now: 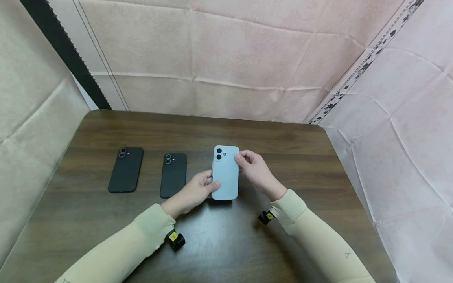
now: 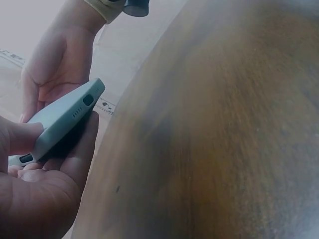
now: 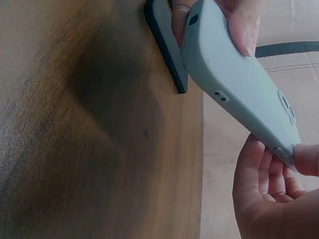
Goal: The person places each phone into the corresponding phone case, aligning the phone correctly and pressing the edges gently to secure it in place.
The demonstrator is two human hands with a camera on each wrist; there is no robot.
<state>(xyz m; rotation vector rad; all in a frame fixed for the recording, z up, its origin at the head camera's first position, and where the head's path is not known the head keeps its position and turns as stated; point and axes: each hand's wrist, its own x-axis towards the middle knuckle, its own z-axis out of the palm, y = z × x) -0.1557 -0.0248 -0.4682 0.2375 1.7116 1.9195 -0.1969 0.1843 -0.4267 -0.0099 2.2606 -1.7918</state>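
A light blue phone (image 1: 225, 173) in a case is held back-up over the middle of the dark wooden table (image 1: 226, 243). My left hand (image 1: 198, 190) grips its lower left edge, thumb on the back. My right hand (image 1: 255, 169) pinches its upper right edge near the camera corner. In the left wrist view the light blue phone (image 2: 62, 119) shows its bottom end with the port, lifted off the wood. The right wrist view has the light blue phone (image 3: 234, 79) tilted above the table, with a fingertip at its side button.
Two black phones lie back-up on the table to the left: one (image 1: 126, 169) further left, one (image 1: 173, 175) right beside my left hand. A dark phone's edge (image 3: 167, 47) shows in the right wrist view. Pink and beige cloth walls surround the table.
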